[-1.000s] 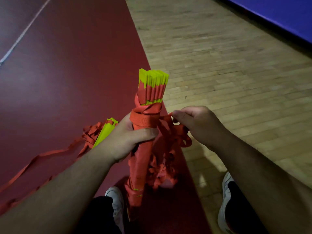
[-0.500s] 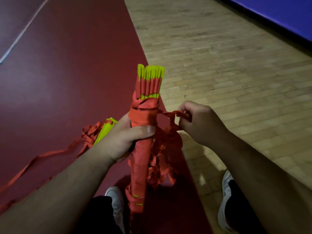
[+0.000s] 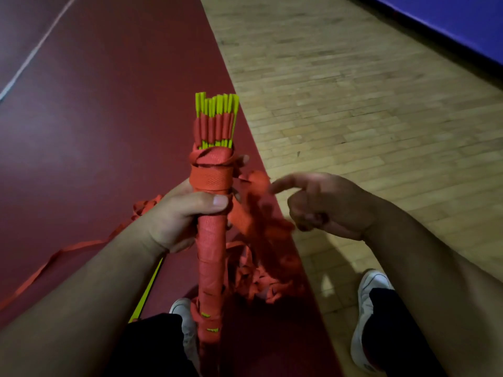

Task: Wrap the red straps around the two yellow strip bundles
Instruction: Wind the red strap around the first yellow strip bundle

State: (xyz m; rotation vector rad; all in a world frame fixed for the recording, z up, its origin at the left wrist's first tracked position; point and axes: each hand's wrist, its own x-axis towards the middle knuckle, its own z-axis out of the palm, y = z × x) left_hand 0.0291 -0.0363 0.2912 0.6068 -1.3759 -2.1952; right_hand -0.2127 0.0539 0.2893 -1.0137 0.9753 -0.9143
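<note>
– Bundle (image 3: pixel 212 248) of yellow strips: where is it, and which way does it run?

– From the head view it stands nearly upright in front of the person, long axis running top to bottom. The yellow tips fan out at the far end, and the near end drops between the legs. A red strap (image 3: pixel 211 180) is wound around most of its length.

– Who holds it?

– The left hand (image 3: pixel 179 216) grips the shaft just below the thick top wrap, thumb across the front. The right hand (image 3: pixel 326 205) is just beside it, index finger stretched toward a loose strap end, the other fingers curled on nothing. It is blurred, so I cannot tell if the fingertip touches.

– The other bundle?

– A yellow edge (image 3: pixel 148 291) shows under the left forearm, lying on the floor.

– And the surroundings?

– Loose straps (image 3: pixel 261 276) are heaped behind the bundle. The dark red floor (image 3: pixel 109 104) carries a white line (image 3: pixel 35 50), the wooden boards (image 3: pixel 353 118) lie to the right, and a blue wall (image 3: pixel 449 20) is beyond. White shoes (image 3: pixel 367 308) show below.
</note>
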